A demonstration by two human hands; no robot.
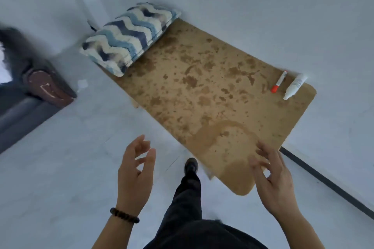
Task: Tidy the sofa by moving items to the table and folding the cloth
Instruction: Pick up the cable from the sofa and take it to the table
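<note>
Both hands are empty. The left hand (135, 170) hangs over the floor with its fingers loosely curled. The right hand (276, 178) hovers, fingers spread, at the near end of the tabletop (202, 97); I cannot tell whether it touches. The zigzag cloth (129, 36) lies folded across the far end, overhanging the edge. A red-capped marker (279, 82) and a white tube (295, 87) lie just beside each other at the near corner on the wall side. Something brown (50, 87), blurred, rests on the dark sofa (18, 111) to the left. If that goes next, I'd turn squarely to it, take it in both hands and set it mid-tabletop, well apart from the cloth.
</note>
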